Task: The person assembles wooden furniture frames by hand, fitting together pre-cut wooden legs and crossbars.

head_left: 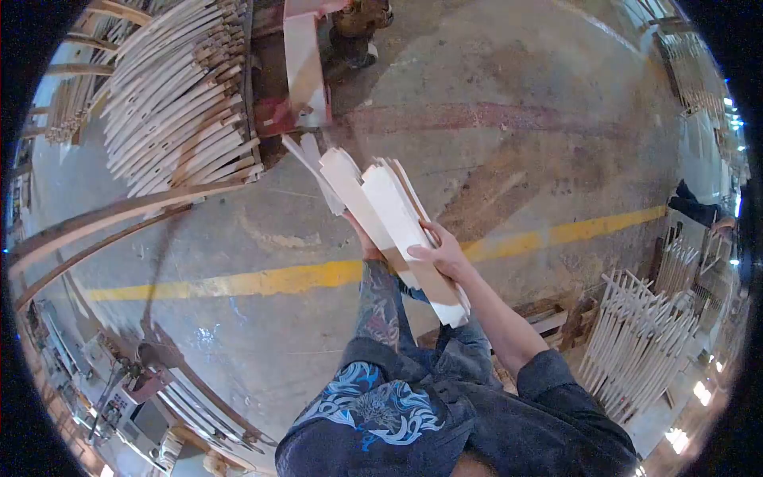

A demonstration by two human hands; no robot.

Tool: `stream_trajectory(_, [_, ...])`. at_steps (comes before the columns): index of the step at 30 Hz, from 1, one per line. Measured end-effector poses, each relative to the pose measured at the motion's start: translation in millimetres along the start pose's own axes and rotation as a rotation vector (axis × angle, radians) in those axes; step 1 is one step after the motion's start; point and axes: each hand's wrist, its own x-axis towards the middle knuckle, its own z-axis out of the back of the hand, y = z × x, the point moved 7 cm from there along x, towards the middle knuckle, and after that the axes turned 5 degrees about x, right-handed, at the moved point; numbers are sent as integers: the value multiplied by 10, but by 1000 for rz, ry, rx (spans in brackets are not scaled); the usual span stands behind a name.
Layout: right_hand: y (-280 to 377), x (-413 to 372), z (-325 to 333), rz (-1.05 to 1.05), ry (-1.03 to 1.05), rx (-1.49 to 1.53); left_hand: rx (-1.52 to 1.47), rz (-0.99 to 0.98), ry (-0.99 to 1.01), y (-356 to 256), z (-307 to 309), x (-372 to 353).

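Several pale wooden slats (397, 211) are carried as a loose bundle in front of my body, slanting from upper left to lower right. My right hand (443, 254) grips the bundle's right side, thumb over the top slat. On the other side my left hand (366, 238) is closed around the slats from the left; most of its fingers are hidden under the wood. A few thinner strips (314, 171) fan out at the bundle's upper left end.
A big stack of wooden pieces (179, 103) lies at the upper left, beside a red and white machine part (304, 71). Upright slats (636, 342) stand on the right. A yellow line (302, 278) crosses the concrete floor (262, 326). A machine (147, 417) sits at the lower left.
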Motion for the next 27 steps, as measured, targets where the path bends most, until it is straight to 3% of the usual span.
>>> stream_trajectory(4, [612, -388, 53, -114, 53, 249, 1, 48, -19, -212, -401, -349])
stream_trajectory(6, [1084, -716, 131, -178, 33, 274, 186, 137, 24, -320, -617, -623])
stream_trajectory(8, [1411, -885, 290, -195, -4, 310, 131, 313, 95, 72, -213, -486])
stream_trajectory(10, [1573, -949, 496, -110, 7, 426, 227, 270, 73, -437, -1336, -581])
stream_trajectory(12, [1927, -1013, 842, -76, -42, 508, 240, 321, 127, -502, -2072, -478])
stream_trajectory(13, [2040, -979, 1042, -161, -20, 648, 125, 339, 253, -380, -2227, -240])
stream_trajectory(14, [2147, -876, 1287, -62, -37, 697, 175, 348, 316, -398, -2562, -132])
stream_trajectory(17, [2727, -659, 2169, 118, -117, 793, 672, -240, 239, -394, -2921, 627])
stream_trajectory(18, [2700, -328, 2534, 130, -151, 756, 533, 9, 314, -298, -3716, 623])
stream_trajectory(19, [2923, -144, 2992, 314, -240, 634, 342, 223, 523, -120, -4318, 707])
stream_trajectory(20, [3178, -85, 3272, 323, -260, 673, 341, 241, 459, -5, -4812, 734])
stream_trajectory(21, [3544, -44, 3665, 357, -378, 488, 276, 253, 674, 211, -5341, 981])
stream_trajectory(22, [3685, 159, 3941, 477, -426, 393, 560, 167, 567, 351, -5531, 1263])
stream_trajectory(24, [4248, 223, 4283, 434, -460, 431, 867, 96, 495, 406, -6032, 1677])
stream_trajectory(26, [4706, 365, 4799, 400, -497, 424, 486, 424, 703, 492, -6804, 1780])
stream_trajectory(27, [4890, 491, 4994, 461, -527, 423, 492, 454, 722, 533, -7176, 1808])
